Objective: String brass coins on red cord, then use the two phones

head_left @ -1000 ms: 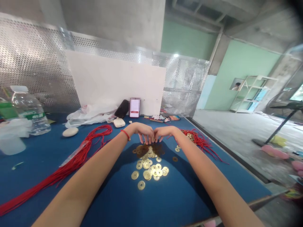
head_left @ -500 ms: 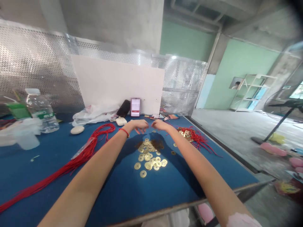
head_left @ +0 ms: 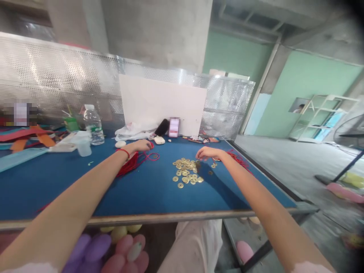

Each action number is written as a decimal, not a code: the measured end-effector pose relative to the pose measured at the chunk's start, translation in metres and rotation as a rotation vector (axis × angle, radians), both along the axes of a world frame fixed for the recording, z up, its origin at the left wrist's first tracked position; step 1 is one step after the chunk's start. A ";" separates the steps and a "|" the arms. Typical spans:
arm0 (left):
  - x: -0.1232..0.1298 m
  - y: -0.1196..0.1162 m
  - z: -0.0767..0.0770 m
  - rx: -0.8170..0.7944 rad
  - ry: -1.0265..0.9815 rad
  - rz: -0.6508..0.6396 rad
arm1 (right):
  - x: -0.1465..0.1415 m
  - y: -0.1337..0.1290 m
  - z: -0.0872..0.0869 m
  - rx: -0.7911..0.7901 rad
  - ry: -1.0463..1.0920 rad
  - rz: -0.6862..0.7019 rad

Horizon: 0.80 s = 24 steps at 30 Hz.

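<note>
My left hand (head_left: pixel 139 145), with a red cord bracelet on its wrist, is over the bundle of red cords (head_left: pixel 131 163) at the left. Its fingers are closed on a red cord (head_left: pixel 151 145) whose colour shows at the fingertips. Beside the bundle, a loop of red cord (head_left: pixel 155 156) lies on the blue table. My right hand (head_left: pixel 209 152) hovers just above the right edge of a loose heap of brass coins (head_left: pixel 186 167) with holes in the middle. Its fingers are loosely curled and apart, with nothing visible in them. Several single coins (head_left: pixel 213 165) lie near that hand.
Right of my right forearm are more red cords (head_left: pixel 239 159). At the back stand a phone (head_left: pixel 174 127), a white earphone case (head_left: pixel 159 140) and a plastic bag (head_left: pixel 133 132). A water bottle (head_left: pixel 93 127) and a plastic cup (head_left: pixel 83 144) are at the left. Balloons (head_left: pixel 98 246) lie below the table.
My hands, close together above the coins before, have moved apart. The left has gone left to the red cords; the right has shifted right. The camera view has turned left and shows more under the table.
</note>
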State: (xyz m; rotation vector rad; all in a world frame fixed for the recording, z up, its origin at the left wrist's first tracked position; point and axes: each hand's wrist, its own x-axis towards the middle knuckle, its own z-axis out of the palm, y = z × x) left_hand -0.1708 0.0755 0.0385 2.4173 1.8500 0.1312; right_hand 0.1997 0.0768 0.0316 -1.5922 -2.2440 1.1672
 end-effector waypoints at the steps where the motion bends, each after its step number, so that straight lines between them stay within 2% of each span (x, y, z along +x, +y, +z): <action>1: 0.000 -0.003 0.002 0.018 -0.011 0.007 | 0.013 -0.003 0.002 0.027 -0.047 -0.112; 4: 0.017 -0.013 0.006 -0.029 -0.047 0.045 | 0.045 -0.013 0.001 0.044 -0.164 -0.299; 7: 0.045 -0.020 0.004 -0.227 -0.072 0.161 | 0.053 -0.025 -0.005 0.046 -0.218 -0.391; 9: 0.066 -0.023 -0.001 -0.251 -0.090 0.182 | 0.040 -0.033 -0.009 0.046 -0.222 -0.410; 12: 0.095 -0.023 -0.008 -0.265 -0.169 0.176 | 0.002 -0.043 -0.011 0.006 -0.172 -0.364; 16: 0.119 -0.025 -0.007 -0.403 -0.428 0.138 | -0.045 -0.049 -0.005 -0.075 -0.047 -0.242; 19: 0.110 -0.031 -0.002 -0.462 -0.549 0.133 | -0.042 -0.048 0.002 -0.075 -0.001 -0.229; 21: 0.093 -0.037 0.002 -0.449 -0.582 0.185 | -0.022 -0.047 0.006 -0.049 -0.028 -0.288; 24: 0.064 -0.043 0.002 -0.422 -0.571 0.336 | 0.016 -0.051 0.004 -0.091 -0.097 -0.372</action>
